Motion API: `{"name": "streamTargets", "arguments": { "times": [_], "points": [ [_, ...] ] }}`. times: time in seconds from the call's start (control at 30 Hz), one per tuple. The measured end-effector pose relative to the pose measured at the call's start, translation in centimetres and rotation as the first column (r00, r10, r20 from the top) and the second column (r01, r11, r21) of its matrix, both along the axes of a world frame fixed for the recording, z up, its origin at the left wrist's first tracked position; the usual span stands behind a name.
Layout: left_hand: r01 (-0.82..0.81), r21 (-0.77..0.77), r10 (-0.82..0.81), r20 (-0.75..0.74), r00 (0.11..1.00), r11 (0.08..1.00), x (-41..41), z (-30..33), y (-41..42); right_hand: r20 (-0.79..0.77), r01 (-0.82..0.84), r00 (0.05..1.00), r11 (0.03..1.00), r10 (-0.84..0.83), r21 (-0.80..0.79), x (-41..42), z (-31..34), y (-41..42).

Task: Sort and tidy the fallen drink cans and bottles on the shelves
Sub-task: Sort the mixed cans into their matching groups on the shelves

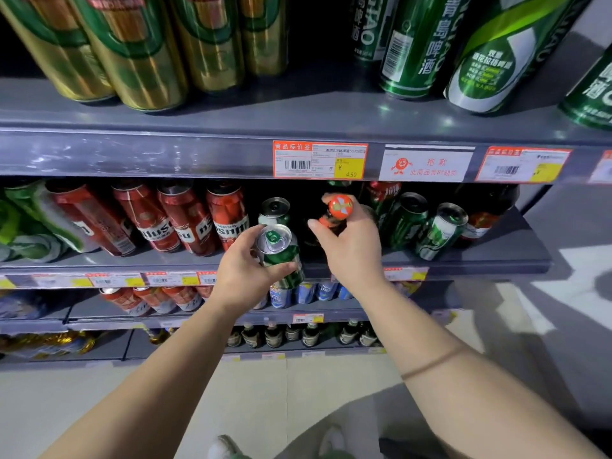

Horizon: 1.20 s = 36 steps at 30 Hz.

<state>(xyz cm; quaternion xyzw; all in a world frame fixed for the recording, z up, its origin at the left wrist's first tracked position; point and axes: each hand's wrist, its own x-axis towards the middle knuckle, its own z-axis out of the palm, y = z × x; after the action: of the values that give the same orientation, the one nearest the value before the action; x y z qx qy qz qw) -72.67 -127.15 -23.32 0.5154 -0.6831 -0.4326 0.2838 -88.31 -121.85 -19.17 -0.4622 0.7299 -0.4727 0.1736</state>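
Observation:
My left hand [245, 266] grips a green can [281, 256] with a silver top, held upright at the front edge of the middle shelf [480, 260]. My right hand [351, 246] grips the neck of a dark bottle with an orange-red cap [341, 207], just right of the can. Behind the held can stands another green can [275, 210]. Red cans [185, 220] fill the shelf to the left; green cans [440, 230] lean at the right.
The top shelf carries gold cans [139, 51] at left and green cans [414, 44] at right. Price tags [319, 159] line the shelf edges. Lower shelves hold blue cans [304, 293] and brown bottles [311, 336]. Pale floor lies below.

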Motion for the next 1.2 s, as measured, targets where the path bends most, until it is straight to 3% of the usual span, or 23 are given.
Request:
{"name": "streamTargets", "arguments": {
  "times": [0.3,0.4,0.57,0.93,1.2],
  "points": [
    [0.122,-0.02,-0.122,0.023,0.992,0.992,0.2,-0.1,-0.5,0.154,0.216,0.971,0.951,-0.185,-0.22,1.5,1.1,8.3],
    [0.164,-0.043,-0.163,0.032,0.986,0.985,-1.0,-0.1,-0.6,0.216,0.325,0.935,0.924,-0.282,-0.199,0.1,1.6,11.0],
    [0.161,-0.029,-0.159,0.047,0.986,0.987,-3.8,-0.1,0.2,0.162,0.511,0.858,0.843,-0.488,-0.167,-5.4,0.9,14.2],
    [-0.167,-0.089,0.173,0.058,0.983,0.982,-8.4,0.0,1.6,0.21,0.625,0.779,0.757,-0.591,-0.191,-21.8,0.3,15.8],
    [-0.345,-0.075,0.349,0.05,0.936,0.936,-7.7,-4.3,0.2,0.079,0.633,0.774,0.765,-0.628,-0.117,-30.1,0.6,12.4]
  ]
}}
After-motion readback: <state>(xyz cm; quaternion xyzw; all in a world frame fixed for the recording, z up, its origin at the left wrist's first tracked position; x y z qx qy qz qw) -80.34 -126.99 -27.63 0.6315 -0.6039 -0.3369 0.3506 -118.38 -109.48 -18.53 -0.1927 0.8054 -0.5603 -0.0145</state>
